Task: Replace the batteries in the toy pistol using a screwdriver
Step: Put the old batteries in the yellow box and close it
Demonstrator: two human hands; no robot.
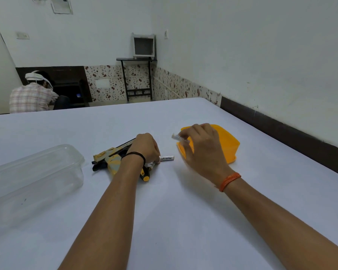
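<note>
The toy pistol (110,155), black with yellow and grey patches, lies on the white table (164,211) left of centre. My left hand (147,148) rests over its right end, fingertips touching a white battery (167,158) lying on the table. A second battery is partly hidden under that hand. The screwdriver (145,174), black with a yellow handle end, lies just below my left wrist. My right hand (201,147) hovers above the table and pinches another white battery (176,136) between its fingers.
An orange lid (225,145) lies behind my right hand. A clear plastic container (33,178) stands at the left. Another person sits beyond the table's far left edge. A wall runs along the right side.
</note>
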